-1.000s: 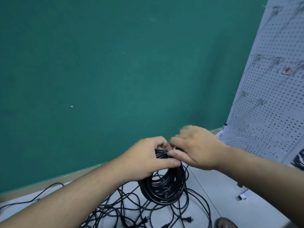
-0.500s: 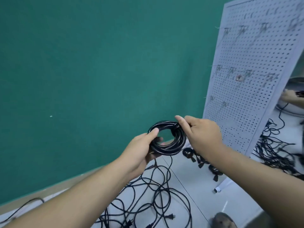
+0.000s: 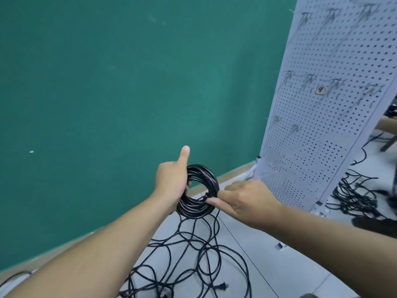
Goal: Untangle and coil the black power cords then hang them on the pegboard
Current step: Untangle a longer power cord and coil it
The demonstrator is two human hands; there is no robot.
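A coiled black power cord (image 3: 199, 206) hangs in the air at centre frame. My left hand (image 3: 171, 179) grips the coil's left side with fingers through its middle and the thumb pointing up. My right hand (image 3: 245, 198) pinches the coil's right side near a cord end. Below, a tangle of loose black cords (image 3: 193, 259) lies spread on the grey floor, one plug (image 3: 223, 287) showing. The white pegboard (image 3: 335, 108) stands upright to the right, with several bare metal hooks (image 3: 309, 79) on it.
A green wall (image 3: 129, 93) fills the left and back. Another heap of black cords (image 3: 356, 194) lies right of the pegboard's foot. Another person's arm (image 3: 386, 125) shows at the far right edge. A dark shoe (image 3: 373, 224) lies on the floor.
The view has swung right, bringing more of the pegboard in. The coil has been turned upright; my left thumb now sticks up, and my right hand has slid down to the coil's lower right.
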